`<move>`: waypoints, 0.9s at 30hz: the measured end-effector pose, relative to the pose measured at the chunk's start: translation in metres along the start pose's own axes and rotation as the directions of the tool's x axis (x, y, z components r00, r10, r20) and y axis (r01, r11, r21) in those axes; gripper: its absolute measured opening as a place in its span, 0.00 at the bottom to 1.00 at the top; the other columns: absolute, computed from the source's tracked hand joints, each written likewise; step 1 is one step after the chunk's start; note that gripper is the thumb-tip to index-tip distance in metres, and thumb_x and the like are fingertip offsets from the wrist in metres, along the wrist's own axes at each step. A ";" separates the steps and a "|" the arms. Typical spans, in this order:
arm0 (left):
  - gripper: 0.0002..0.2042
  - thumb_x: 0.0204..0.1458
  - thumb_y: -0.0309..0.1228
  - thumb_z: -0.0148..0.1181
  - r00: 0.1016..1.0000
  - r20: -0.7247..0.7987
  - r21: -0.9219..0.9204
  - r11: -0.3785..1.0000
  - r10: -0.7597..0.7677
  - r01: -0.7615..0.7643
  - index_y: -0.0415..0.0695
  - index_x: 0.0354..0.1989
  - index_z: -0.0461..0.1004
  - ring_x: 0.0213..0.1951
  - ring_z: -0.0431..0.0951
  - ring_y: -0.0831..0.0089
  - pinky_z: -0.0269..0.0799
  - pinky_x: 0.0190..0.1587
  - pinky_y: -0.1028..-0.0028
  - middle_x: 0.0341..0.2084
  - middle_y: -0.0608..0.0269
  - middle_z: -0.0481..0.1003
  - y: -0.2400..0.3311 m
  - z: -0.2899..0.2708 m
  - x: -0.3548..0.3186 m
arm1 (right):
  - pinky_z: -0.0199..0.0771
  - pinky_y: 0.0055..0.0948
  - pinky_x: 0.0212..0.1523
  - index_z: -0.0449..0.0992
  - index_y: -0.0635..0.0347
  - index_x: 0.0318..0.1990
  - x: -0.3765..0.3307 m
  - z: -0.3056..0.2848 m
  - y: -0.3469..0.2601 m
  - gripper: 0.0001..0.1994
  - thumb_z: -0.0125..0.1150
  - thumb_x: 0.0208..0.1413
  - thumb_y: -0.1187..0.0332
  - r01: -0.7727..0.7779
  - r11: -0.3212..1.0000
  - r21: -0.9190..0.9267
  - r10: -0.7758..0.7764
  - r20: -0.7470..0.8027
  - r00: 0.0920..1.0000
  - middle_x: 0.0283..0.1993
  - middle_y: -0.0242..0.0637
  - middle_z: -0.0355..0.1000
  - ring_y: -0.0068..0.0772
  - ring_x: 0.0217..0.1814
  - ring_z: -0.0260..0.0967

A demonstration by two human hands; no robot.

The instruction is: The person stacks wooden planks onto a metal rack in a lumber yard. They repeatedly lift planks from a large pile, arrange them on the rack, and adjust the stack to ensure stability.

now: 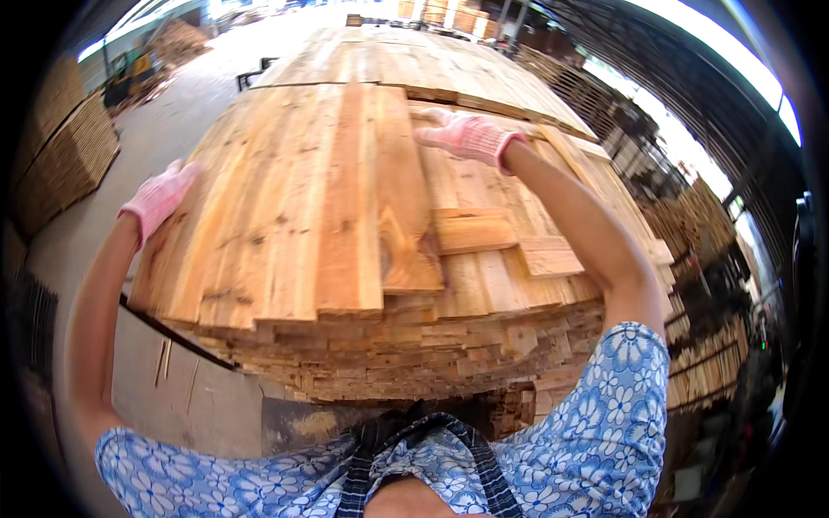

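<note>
Several pale wooden boards (285,198) lie side by side along the top of a large stack. My left hand (162,200), in a pink knit glove, rests against the outer left edge of these boards, its fingers stretched out. My right hand (471,136), gloved the same way, reaches over the stack's far right part. Its fingers are extended toward the right edge of a knotted board (399,190), whether touching it I cannot tell. That board lies slightly askew, its near end on the row's right side. Two short wood blocks (473,231) lie right of it on the lower layer.
Behind stands another board stack (432,60). More stacked timber (69,155) stands at the far left, across a concrete floor (164,121). Lumber piles (691,224) line the right side. A dark metal bar (186,341) runs below the stack's left corner.
</note>
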State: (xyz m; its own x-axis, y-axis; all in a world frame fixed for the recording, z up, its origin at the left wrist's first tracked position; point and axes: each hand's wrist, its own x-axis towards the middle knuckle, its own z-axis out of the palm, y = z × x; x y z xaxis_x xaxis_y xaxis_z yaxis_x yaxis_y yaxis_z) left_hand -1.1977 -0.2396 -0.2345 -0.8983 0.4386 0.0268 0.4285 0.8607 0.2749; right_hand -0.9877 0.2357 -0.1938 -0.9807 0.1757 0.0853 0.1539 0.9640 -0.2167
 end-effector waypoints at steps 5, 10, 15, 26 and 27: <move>0.33 0.68 0.54 0.42 0.996 -0.065 -0.164 0.985 -0.056 0.045 0.37 0.70 0.61 0.68 0.65 0.55 0.57 0.69 0.68 0.67 0.49 0.66 -0.002 0.019 0.024 | 0.64 0.43 0.70 0.45 0.52 0.79 -0.125 -0.073 0.196 0.54 0.60 0.49 0.34 -0.499 0.736 -0.457 0.544 -0.038 0.838 0.73 0.62 0.57 0.55 0.73 0.61; 0.31 0.69 0.51 0.43 0.996 -0.083 -0.194 0.981 0.014 -0.030 0.38 0.70 0.61 0.66 0.67 0.58 0.57 0.68 0.70 0.66 0.51 0.68 -0.049 0.022 0.035 | 0.53 0.40 0.75 0.46 0.63 0.77 -0.170 -0.046 0.199 0.53 0.60 0.56 0.35 -0.635 0.771 -0.058 0.633 -0.039 0.773 0.78 0.55 0.50 0.50 0.80 0.49; 0.29 0.70 0.49 0.42 0.993 -0.103 -0.234 0.969 0.055 -0.077 0.38 0.68 0.63 0.65 0.69 0.59 0.60 0.67 0.70 0.64 0.52 0.69 -0.039 0.023 0.028 | 0.58 0.37 0.72 0.49 0.62 0.77 -0.182 -0.057 0.232 0.50 0.63 0.56 0.41 -0.545 0.835 0.073 0.549 -0.075 0.832 0.73 0.54 0.61 0.47 0.74 0.60; 0.24 0.72 0.41 0.35 0.985 -0.021 0.264 0.951 0.173 -0.162 0.38 0.68 0.63 0.69 0.64 0.54 0.62 0.69 0.67 0.67 0.45 0.64 0.006 0.016 0.018 | 0.65 0.36 0.64 0.53 0.60 0.76 -0.080 -0.047 0.048 0.47 0.52 0.59 0.35 -0.398 0.900 0.176 0.374 0.156 0.914 0.68 0.58 0.66 0.45 0.64 0.70; 0.25 0.72 0.43 0.36 0.990 -0.017 0.233 0.963 0.143 -0.135 0.38 0.68 0.62 0.69 0.63 0.54 0.61 0.70 0.67 0.68 0.45 0.63 0.003 0.012 0.020 | 0.64 0.37 0.65 0.53 0.61 0.75 -0.062 -0.033 0.050 0.47 0.50 0.59 0.35 -0.341 0.913 0.225 0.302 0.191 0.934 0.69 0.59 0.65 0.47 0.66 0.69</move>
State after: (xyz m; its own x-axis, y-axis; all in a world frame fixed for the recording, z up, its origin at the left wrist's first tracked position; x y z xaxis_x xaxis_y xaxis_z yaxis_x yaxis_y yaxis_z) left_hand -1.2128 -0.2252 -0.2445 -0.8295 0.5524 0.0821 0.5564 0.8301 0.0368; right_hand -0.9150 0.2790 -0.1782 -0.8925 0.4172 -0.1712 0.4478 0.7751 -0.4458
